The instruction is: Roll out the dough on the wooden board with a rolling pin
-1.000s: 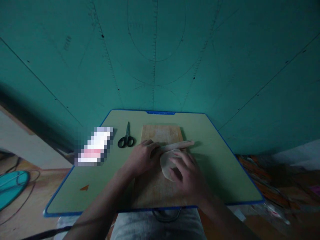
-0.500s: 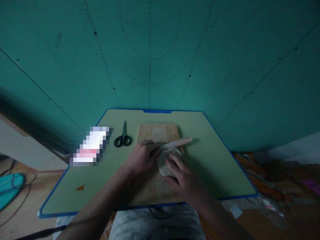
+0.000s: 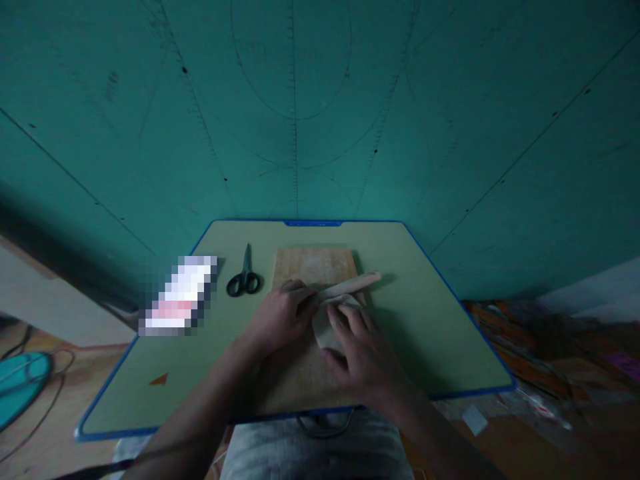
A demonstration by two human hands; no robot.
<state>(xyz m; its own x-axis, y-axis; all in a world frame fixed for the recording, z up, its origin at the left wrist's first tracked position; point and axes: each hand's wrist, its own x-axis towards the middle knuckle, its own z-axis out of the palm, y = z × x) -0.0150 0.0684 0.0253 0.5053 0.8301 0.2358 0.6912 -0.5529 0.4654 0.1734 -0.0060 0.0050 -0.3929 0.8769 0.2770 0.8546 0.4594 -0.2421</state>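
A wooden rolling pin lies slantwise across the wooden board, its free end reaching past the board's right side. My left hand is closed around the pin's left end. Just below the pin is a thin, roundish piece of dough, its upper edge touching or under the pin. My right hand holds the dough, with curved fingers on top and the thumb at its lower part. That hand hides the dough's right side.
Black-handled scissors lie left of the board. Farther left is a blurred-out rectangular object. A small orange-brown triangular scrap rests on the blue-edged table. A green marked wall rises behind it.
My right fingers have shifted a little up and left over the dough, toward the rolling pin. My left hand stays on the pin's end. The view has moved slightly.
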